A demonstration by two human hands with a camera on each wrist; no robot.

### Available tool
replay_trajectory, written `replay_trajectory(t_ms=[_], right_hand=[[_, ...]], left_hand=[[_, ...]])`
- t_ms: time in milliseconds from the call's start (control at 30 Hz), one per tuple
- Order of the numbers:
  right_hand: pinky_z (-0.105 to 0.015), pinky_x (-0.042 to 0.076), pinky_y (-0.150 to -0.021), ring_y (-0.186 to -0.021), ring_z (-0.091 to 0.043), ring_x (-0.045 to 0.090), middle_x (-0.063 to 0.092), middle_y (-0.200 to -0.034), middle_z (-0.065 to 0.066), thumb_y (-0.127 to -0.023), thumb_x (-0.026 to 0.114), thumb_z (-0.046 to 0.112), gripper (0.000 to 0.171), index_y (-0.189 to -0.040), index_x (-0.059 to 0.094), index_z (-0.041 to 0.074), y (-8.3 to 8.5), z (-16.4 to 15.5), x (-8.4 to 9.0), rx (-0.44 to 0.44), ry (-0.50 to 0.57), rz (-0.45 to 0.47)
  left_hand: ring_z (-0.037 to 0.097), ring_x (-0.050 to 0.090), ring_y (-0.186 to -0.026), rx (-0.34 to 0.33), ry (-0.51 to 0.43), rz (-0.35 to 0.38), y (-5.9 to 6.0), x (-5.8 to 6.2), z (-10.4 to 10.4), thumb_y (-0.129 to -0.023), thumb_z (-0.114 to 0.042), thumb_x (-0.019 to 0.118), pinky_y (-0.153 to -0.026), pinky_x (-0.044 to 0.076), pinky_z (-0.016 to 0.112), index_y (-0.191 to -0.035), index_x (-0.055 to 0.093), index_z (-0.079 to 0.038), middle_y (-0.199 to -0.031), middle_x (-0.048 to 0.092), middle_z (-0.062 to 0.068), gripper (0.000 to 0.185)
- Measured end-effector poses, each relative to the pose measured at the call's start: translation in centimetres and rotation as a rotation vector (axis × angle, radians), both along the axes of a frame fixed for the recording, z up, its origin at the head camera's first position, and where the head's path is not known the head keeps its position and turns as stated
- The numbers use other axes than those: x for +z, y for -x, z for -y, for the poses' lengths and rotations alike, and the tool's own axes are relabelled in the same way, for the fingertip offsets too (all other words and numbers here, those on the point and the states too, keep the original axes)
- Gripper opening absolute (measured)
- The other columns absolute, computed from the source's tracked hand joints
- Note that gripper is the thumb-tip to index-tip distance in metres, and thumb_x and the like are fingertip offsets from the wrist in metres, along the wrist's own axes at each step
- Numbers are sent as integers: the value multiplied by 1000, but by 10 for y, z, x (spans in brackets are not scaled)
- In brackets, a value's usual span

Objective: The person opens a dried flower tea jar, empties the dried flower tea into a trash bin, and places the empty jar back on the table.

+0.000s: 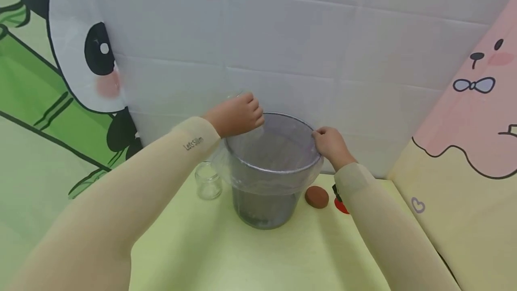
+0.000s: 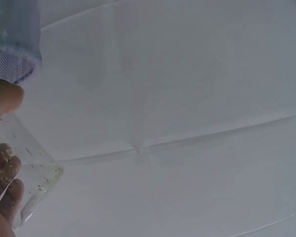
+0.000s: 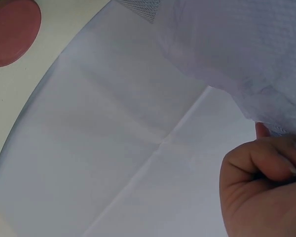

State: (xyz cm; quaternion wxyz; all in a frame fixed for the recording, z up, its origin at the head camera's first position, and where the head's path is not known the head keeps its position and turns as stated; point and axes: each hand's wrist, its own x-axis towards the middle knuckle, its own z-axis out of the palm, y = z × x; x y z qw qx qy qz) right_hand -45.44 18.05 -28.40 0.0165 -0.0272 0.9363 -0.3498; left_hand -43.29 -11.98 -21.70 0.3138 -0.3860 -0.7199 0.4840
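A grey mesh bin (image 1: 266, 205) lined with a clear plastic liner (image 1: 278, 183) stands on the yellow-green table (image 1: 258, 255). My left hand (image 1: 238, 115) is at the bin's far left rim and grips a clear cup (image 2: 27, 170), tilted and flecked with specks inside. My fingers (image 2: 5, 165) show through its wall, and the bin's rim (image 2: 12, 64) is just above. My right hand (image 1: 330, 145) pinches the liner (image 3: 237, 49) at the right rim, with its fingers (image 3: 266, 165) curled tight.
An empty glass jar (image 1: 208, 184) stands left of the bin. A brown round lid (image 1: 317, 196) (image 3: 12, 32) lies to its right, beside a red object (image 1: 341, 205) partly hidden by my right sleeve. White sheeting (image 1: 282, 48) backs the table; a pink panel (image 1: 468, 147) closes the right.
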Motion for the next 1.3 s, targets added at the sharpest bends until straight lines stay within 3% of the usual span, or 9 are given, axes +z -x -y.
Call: replay_trajectory(t_ms=[67,200,400,700,833,1033,1167,1300], right_hand=[[-54,44,-106,-124,-38,54,57,-139,-21,-111,41,30,45,-140,56,-1,0,2,1,4,4,0],[-54,43,-106,-125,-38,53,57,-139,-22,-110,41,30,45,-139,57,-1,1,5,2,7,10,-2],[-55,42,-108,-127,-39,53,56,-140,-22,-110,41,29,45,-139,57,-2,2,4,1,4,-1,-10],[-54,42,-108,-128,-39,52,56,-141,-22,-110,41,29,46,-140,56,-2,0,5,1,5,4,-2],[-55,42,-108,-128,-39,52,55,-142,-22,-111,41,30,46,-141,56,-1,-1,4,0,4,5,-2],[-55,42,-108,-128,-39,52,55,-141,-22,-110,41,30,46,-141,56,-1,0,3,-1,-6,-4,-16],[-54,42,-108,-128,-39,53,56,-141,-22,-110,41,29,46,-141,56,-2,1,2,-2,-7,-8,-21],[-54,42,-109,-129,-39,52,55,-142,-22,-110,41,30,46,-141,56,-2,1,2,-2,-3,-3,-21]], left_hand=[[25,62,-97,-13,39,8,2,-6,4,-105,-16,59,-82,45,37,-121,64,-13,-111,68,5,16],[27,62,-95,-15,-1,15,6,-11,14,-104,-15,60,-82,45,39,-117,65,-12,-108,68,6,14],[28,61,-98,50,-3,55,-1,-8,25,-101,-14,66,-87,47,40,-123,62,-10,-112,67,8,23],[28,62,-90,73,-195,157,-4,-4,48,-96,-8,71,-78,48,38,-116,63,-3,-106,67,11,22],[30,62,-90,114,-262,201,-5,2,59,-96,-8,70,-78,48,38,-117,61,-1,-106,66,13,24],[39,63,-102,192,-466,311,-8,14,75,-94,-5,66,-90,51,50,-122,59,5,-113,66,21,30],[42,62,-102,241,-636,362,-10,20,88,-88,-7,71,-89,49,53,-120,58,6,-109,64,22,37],[41,62,-92,290,-805,386,-11,26,104,-83,-13,78,-82,50,53,-114,55,6,-99,62,21,44]])
